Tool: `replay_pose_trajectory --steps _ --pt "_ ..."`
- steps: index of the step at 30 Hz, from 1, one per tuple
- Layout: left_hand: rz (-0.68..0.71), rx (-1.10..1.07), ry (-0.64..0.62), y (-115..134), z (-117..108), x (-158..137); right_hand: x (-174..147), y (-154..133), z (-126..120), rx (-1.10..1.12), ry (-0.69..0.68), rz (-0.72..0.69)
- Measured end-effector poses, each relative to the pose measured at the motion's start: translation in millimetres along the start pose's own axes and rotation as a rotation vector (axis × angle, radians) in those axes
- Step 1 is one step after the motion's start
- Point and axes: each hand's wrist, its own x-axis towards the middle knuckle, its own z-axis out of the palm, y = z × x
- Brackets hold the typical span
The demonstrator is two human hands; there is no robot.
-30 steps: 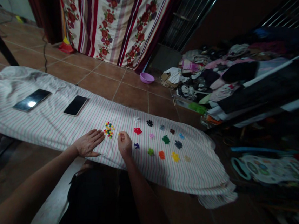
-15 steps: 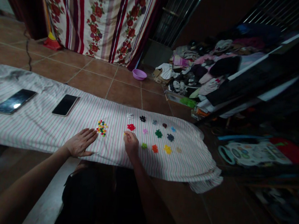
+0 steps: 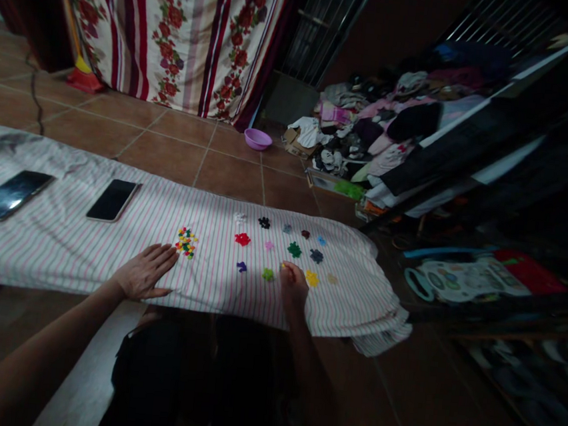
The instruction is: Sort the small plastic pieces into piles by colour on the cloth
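My left hand (image 3: pixel 146 271) lies flat on the striped cloth, fingers stretched out, its fingertips beside a mixed pile of small coloured pieces (image 3: pixel 187 242). With a pinch, my right hand (image 3: pixel 294 283) holds a small yellow piece (image 3: pixel 284 264) just above the cloth. Around it lie sorted little piles: light green pieces (image 3: pixel 268 274) to the left, yellow pieces (image 3: pixel 312 279) to the right and dark green pieces (image 3: pixel 294 249) beyond. Farther left are red pieces (image 3: pixel 242 239) and dark blue pieces (image 3: pixel 241 266). The orange pile is hidden by my right hand.
Two phones, a larger one (image 3: pixel 9 194) and a smaller one (image 3: pixel 113 200), rest on the striped cloth (image 3: pixel 149 203) at left. Beyond the cloth's edge, a purple basin (image 3: pixel 257 139) stands on the tiled floor near heaped clothes (image 3: pixel 367 124).
My right hand has moved right with the yellow piece, from beside the red pile to between the light green and yellow piles. The dark blue pieces now show. My left hand stays flat.
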Motion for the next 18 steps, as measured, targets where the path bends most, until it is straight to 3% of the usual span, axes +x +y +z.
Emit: replay_pose_trajectory --steps 11,18 --pt "-0.033 -0.038 -0.013 1 -1 1 15 57 -46 -0.060 0.236 0.186" --pt "-0.013 -0.006 -0.003 1 1 0 27 93 -61 -0.169 0.325 0.194"
